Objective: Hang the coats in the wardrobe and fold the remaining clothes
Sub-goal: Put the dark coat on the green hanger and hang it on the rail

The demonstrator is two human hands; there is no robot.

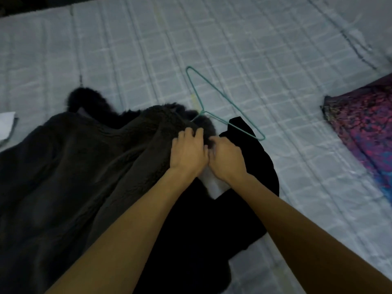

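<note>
A dark grey fleecy coat [74, 166] with a black fur-trimmed hood [87, 100] lies spread over the left of the bed. A black garment [244, 187] lies beside and under it on the right. A thin green wire hanger [222, 102] rests on the bedcover just beyond, its hook end tucked at the coat's edge. My left hand [188, 151] grips the fleecy edge of the coat with curled fingers. My right hand [227, 160] sits right beside it, fingers curled into the dark cloth. A white patch of lining [214, 185] shows under my wrists.
The bed is covered by a pale grey checked quilt [212, 39]. A purple and pink patterned cloth [364, 128] lies at the right edge. Something white [6, 126] pokes in at the left edge.
</note>
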